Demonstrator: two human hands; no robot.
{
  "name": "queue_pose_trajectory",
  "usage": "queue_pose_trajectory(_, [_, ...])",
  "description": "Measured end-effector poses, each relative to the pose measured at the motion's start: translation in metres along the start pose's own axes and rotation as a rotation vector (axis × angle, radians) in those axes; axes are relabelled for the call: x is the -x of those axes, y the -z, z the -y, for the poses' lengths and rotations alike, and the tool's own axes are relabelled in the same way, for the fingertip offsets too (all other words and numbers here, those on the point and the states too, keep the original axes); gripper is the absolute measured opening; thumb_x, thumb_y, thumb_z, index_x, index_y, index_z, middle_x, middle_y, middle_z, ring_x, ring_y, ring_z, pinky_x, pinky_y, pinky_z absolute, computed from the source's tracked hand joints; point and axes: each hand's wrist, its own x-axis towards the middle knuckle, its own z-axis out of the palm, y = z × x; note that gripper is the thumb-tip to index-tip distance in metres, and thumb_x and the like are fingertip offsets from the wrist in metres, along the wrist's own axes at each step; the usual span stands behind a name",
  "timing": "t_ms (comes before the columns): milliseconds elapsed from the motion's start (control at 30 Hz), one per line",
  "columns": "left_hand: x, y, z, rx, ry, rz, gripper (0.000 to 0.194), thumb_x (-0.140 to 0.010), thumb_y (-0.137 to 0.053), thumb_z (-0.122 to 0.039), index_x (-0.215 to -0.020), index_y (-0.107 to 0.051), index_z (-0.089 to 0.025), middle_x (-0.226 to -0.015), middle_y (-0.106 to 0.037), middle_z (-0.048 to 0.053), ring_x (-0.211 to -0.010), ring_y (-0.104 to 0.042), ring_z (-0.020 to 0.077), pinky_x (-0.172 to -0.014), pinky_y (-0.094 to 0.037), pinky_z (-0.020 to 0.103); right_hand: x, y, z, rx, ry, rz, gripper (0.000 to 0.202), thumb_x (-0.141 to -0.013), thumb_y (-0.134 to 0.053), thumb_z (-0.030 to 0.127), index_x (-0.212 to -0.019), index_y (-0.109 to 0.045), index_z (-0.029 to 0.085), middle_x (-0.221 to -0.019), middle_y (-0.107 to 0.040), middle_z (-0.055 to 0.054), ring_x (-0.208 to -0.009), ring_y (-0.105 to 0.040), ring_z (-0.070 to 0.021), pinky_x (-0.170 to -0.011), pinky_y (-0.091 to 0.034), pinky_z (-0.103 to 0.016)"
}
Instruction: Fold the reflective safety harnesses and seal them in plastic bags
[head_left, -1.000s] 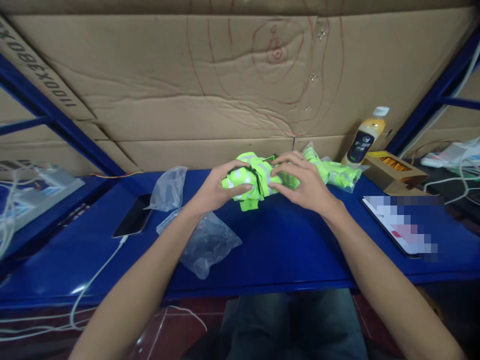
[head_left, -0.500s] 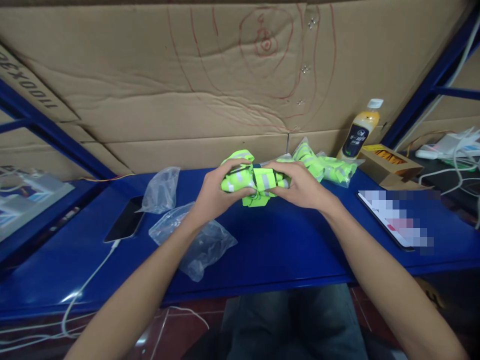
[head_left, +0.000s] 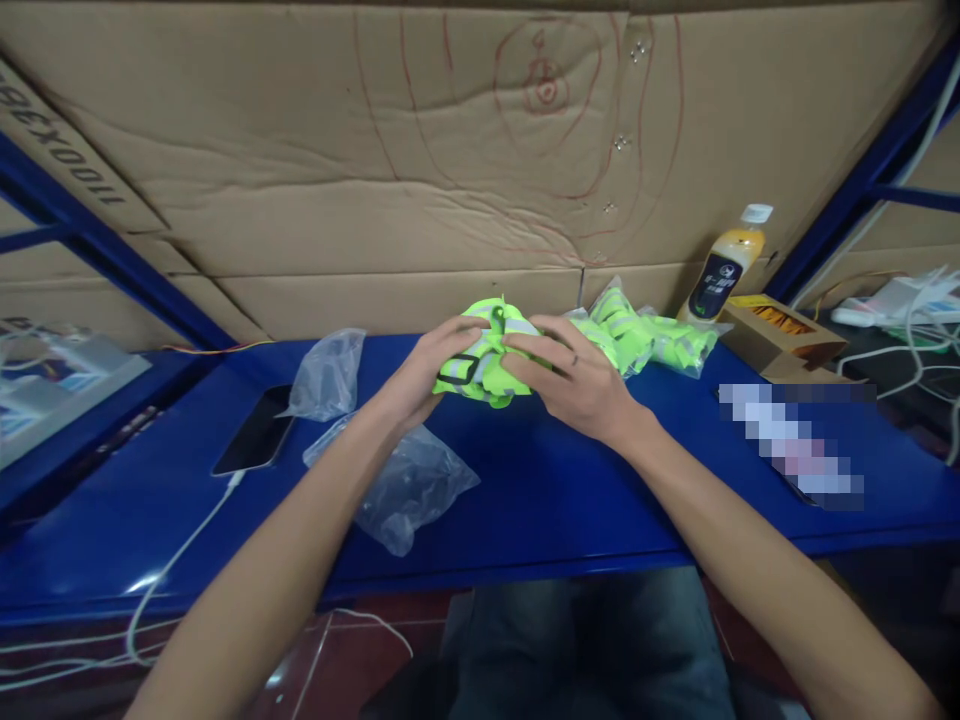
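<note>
A bunched neon-yellow cloth with silver reflective strips [head_left: 491, 375] is held above the blue table, with a black buckle-like loop showing at its left. My left hand [head_left: 427, 370] grips its left side, the fingertips on top. Over the right side lies my right hand [head_left: 574, 375], its fingers bent onto the cloth and a ring on one of them. Behind that hand, more neon-yellow cloth in clear bags [head_left: 649, 335] rests on the table. Two clear plastic bags, one upright [head_left: 328, 372] and one flat [head_left: 412, 485], are near my left forearm.
A phone [head_left: 256, 430] with a white cable lies on the blue table [head_left: 540, 510] at the left. To the right are a leaning juice bottle [head_left: 724, 265], an open cardboard box [head_left: 784, 335] and a blurred-out flat item [head_left: 799, 440]. Cardboard [head_left: 300, 220] stands behind.
The cloth has been turned and bunched differently, and the black loop now faces up. My right hand has shifted its fingers over the top of the cloth. The view has moved slightly.
</note>
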Motion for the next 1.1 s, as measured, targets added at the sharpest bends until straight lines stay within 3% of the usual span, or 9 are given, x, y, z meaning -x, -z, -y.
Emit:
queue_pose_trajectory(167, [0.006,0.004,-0.006,0.014,0.002,0.099,0.036,-0.074,-0.089,-0.045,-0.096,-0.084,-0.017,-0.096,-0.081,0.007,-0.088,-0.076,0.025,-0.072,-0.058,0.03,0.004,-0.004,0.003,-0.008,0.064,-0.081,0.039,-0.099,-0.069,0.01,-0.13,-0.073,0.034,-0.144,-0.07,-0.005,-0.142,-0.061,-0.0316,-0.119,-0.057,-0.058])
queue_pose_trajectory(300, [0.012,-0.001,-0.008,0.149,0.115,0.255,0.045,-0.076,-0.093,-0.047,-0.106,-0.083,-0.016,-0.1,-0.081,0.01,-0.085,-0.077,0.0256,-0.072,-0.062,0.034,0.003,-0.004,0.0,0.025,0.031,-0.096,0.037,-0.099,-0.064,0.008,-0.127,-0.071,0.032,-0.146,-0.069,-0.006,-0.15,-0.054,-0.033,-0.119,-0.056,-0.056])
queue_pose_trajectory(467, [0.013,-0.01,-0.004,0.16,0.124,0.129,0.053,-0.062,-0.1,-0.021,-0.111,-0.079,-0.016,-0.095,-0.079,0.006,-0.078,-0.074,0.019,-0.068,-0.059,0.027,0.0,0.003,0.001,-0.04,-0.045,0.033,0.049,-0.093,-0.063,0.014,-0.136,-0.062,0.037,-0.159,-0.058,-0.006,-0.157,-0.046,-0.0353,-0.121,-0.047,-0.064])
queue_pose_trajectory(567, [0.01,-0.011,0.002,0.086,0.002,0.038,0.058,-0.059,-0.102,-0.023,-0.111,-0.076,-0.019,-0.093,-0.075,0.001,-0.078,-0.07,0.0169,-0.068,-0.055,0.026,-0.005,0.008,0.009,-0.13,-0.078,0.052,0.066,-0.09,-0.066,0.03,-0.153,-0.048,0.035,-0.168,-0.046,-0.012,-0.16,-0.041,-0.0378,-0.125,-0.04,-0.067])
queue_pose_trajectory(700, [0.007,-0.012,0.012,-0.183,-0.243,-0.047,0.052,-0.058,-0.101,-0.028,-0.102,-0.074,-0.02,-0.088,-0.069,-0.002,-0.076,-0.059,0.0144,-0.066,-0.046,0.025,-0.01,0.004,0.017,-0.1,-0.121,0.026,0.074,-0.101,-0.061,0.042,-0.166,-0.033,0.021,-0.17,-0.042,-0.022,-0.159,-0.043,-0.0357,-0.125,-0.042,-0.058])
queue_pose_trajectory(800, [0.006,-0.013,0.014,-0.395,-0.387,-0.061,0.049,-0.062,-0.099,-0.033,-0.101,-0.073,-0.02,-0.085,-0.066,-0.002,-0.073,-0.053,0.0142,-0.066,-0.042,0.026,-0.009,-0.004,0.014,-0.026,-0.182,0.02,0.071,-0.105,-0.056,0.05,-0.165,-0.039,0.018,-0.169,-0.046,-0.023,-0.155,-0.048,-0.0376,-0.124,-0.042,-0.058])
queue_pose_trajectory(900, [0.01,-0.014,0.011,-0.529,-0.514,-0.07,0.047,-0.064,-0.095,-0.035,-0.1,-0.069,-0.02,-0.085,-0.065,-0.003,-0.073,-0.052,0.0143,-0.067,-0.044,0.026,-0.006,-0.008,0.009,-0.088,-0.297,-0.018,0.079,-0.099,-0.062,0.064,-0.159,-0.047,0.017,-0.158,-0.058,-0.022,-0.143,-0.058,-0.039,-0.119,-0.045,-0.058])
queue_pose_trajectory(1000, [0.015,-0.017,0.008,-0.608,-0.626,-0.053,0.041,-0.069,-0.089,-0.032,-0.1,-0.065,-0.021,-0.085,-0.067,-0.003,-0.07,-0.053,0.013,-0.065,-0.045,0.026,-0.006,-0.007,0.007,-0.29,-0.431,-0.07,0.069,-0.094,-0.07,0.066,-0.143,-0.06,0.018,-0.133,-0.074,-0.016,-0.118,-0.07,-0.031,-0.104,-0.055,-0.046])
queue_pose_trajectory(1100, [0.017,-0.019,0.011,-0.661,-0.721,-0.061,0.036,-0.074,-0.084,-0.027,-0.103,-0.063,-0.022,-0.078,-0.064,-0.006,-0.063,-0.052,0.0112,-0.061,-0.045,0.024,-0.01,-0.008,0.011,-0.512,-0.578,-0.128,0.053,-0.089,-0.077,0.065,-0.119,-0.068,0.022,-0.106,-0.076,-0.006,-0.09,-0.069,-0.0211,-0.084,-0.057,-0.035])
